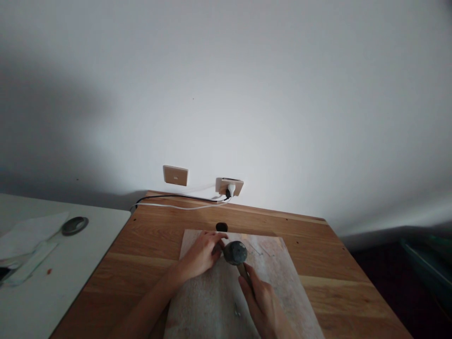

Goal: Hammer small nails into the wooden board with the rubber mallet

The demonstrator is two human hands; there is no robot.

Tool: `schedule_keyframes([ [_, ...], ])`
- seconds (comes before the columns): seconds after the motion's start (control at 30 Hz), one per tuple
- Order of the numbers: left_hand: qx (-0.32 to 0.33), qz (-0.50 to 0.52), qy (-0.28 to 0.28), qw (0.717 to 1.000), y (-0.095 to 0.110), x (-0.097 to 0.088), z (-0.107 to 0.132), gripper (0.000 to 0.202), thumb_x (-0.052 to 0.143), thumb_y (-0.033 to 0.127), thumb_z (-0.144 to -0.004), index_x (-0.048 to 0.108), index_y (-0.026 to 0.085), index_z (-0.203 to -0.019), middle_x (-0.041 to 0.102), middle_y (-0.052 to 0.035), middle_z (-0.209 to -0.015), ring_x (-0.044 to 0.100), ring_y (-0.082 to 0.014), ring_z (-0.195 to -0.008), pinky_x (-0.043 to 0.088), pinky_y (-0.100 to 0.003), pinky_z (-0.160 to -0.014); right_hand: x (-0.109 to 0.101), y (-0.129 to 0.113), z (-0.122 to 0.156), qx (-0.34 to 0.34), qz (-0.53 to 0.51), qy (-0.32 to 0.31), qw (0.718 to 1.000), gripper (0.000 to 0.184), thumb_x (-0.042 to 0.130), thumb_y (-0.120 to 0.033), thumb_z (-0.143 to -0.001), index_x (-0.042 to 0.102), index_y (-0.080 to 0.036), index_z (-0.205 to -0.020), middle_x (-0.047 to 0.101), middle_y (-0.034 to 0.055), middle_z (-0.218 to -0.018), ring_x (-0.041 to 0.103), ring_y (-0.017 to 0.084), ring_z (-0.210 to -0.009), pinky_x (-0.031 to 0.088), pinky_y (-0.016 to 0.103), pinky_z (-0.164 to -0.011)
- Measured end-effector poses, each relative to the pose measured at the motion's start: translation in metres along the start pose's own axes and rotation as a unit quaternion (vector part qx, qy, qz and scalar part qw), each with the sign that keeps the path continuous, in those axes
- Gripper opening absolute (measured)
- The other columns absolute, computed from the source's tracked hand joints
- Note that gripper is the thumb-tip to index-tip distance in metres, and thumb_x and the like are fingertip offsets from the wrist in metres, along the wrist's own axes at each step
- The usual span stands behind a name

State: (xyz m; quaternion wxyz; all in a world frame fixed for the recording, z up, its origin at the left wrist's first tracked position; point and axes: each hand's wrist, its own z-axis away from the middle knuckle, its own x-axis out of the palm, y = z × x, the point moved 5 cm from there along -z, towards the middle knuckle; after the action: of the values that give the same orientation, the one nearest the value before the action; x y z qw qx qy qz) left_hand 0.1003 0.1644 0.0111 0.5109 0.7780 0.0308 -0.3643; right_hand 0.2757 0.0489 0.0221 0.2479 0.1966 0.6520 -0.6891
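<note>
My right hand (259,296) is wrapped round the handle of a hammer (236,253) with a rounded dark head. The head is above a pale, worn board (197,301), close to the fingers of my left hand (205,249). That hand is at the board's far left part, its thumb and fingers curled together in a pinch. Whatever is between them is hidden by the fingers and the hammer head. Small shiny metal pieces (237,310) lie on the board near my right hand, and thin, nail-like pieces (259,249) lie towards its far right.
Under the board is a wooden table (339,287) with a dark round hole (221,227) near the wall. A wall socket (239,187) holds plugs, with a white cable (183,207) running left. On the white table (45,301) at left sits a round grey object (74,226).
</note>
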Motion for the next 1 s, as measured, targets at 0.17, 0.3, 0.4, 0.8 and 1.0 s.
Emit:
schedule_keyframes([
  [0.17,0.024,0.001,-0.015,1.0,0.016,-0.021,0.003,0.048,0.07,0.003,-0.076,0.065,0.024,-0.119,0.067,-0.0078,-0.126,0.063,-0.0266,-0.121,0.049,-0.039,-0.107,-0.009,0.032,0.021,0.055,0.025,0.055,0.997,0.072,0.031,-0.078,-0.104,0.07,-0.025,-0.134,0.086,0.009,-0.091,0.084,0.029,-0.083,0.063,0.034,-0.075],
  [0.3,0.058,-0.086,-0.123,0.987,0.054,-0.024,0.012,0.021,0.075,0.012,-0.08,0.069,0.023,-0.096,0.069,-0.0051,-0.11,0.067,-0.0268,-0.108,0.052,-0.038,-0.099,-0.011,0.055,0.034,0.07,0.054,0.063,0.994,0.083,0.025,-0.083,-0.101,0.07,-0.022,-0.136,0.086,0.0097,-0.089,0.084,0.032,-0.084,0.062,0.035,-0.07],
  [0.4,0.095,-0.111,-0.245,0.958,0.084,-0.005,0.027,0.018,0.078,0.015,-0.083,0.073,0.024,-0.098,0.073,-0.0028,-0.104,0.072,-0.0261,-0.099,0.055,-0.038,-0.095,-0.009,0.059,0.039,0.078,0.059,0.075,0.992,0.081,0.023,-0.08,-0.104,0.07,-0.024,-0.137,0.086,0.0094,-0.086,0.084,0.031,-0.08,0.061,0.034,-0.064],
  [0.8,0.098,-0.134,-0.305,0.938,0.082,0.038,0.04,0.006,0.079,0.017,-0.085,0.074,0.02,-0.086,0.074,-0.0075,-0.109,0.074,-0.0276,-0.1,0.057,-0.034,-0.085,-0.024,0.035,0.039,-0.018,0.104,0.097,0.99,0.06,0.034,-0.062,-0.111,0.067,-0.019,-0.137,0.082,0.0147,-0.11,0.081,0.029,-0.096,0.065,0.039,-0.083],
  [1.0,0.088,-0.075,-0.297,0.948,0.077,0.037,0.042,0.014,0.07,0.008,-0.088,0.072,0.021,-0.084,0.075,-0.0049,-0.107,0.073,-0.0246,-0.102,0.055,-0.031,-0.088,-0.104,-0.024,0.058,-0.054,0.051,0.149,0.986,0.044,0.05,-0.062,-0.106,0.074,-0.029,-0.123,0.076,0.0083,-0.098,0.076,0.025,-0.087,0.064,0.033,-0.077],
])
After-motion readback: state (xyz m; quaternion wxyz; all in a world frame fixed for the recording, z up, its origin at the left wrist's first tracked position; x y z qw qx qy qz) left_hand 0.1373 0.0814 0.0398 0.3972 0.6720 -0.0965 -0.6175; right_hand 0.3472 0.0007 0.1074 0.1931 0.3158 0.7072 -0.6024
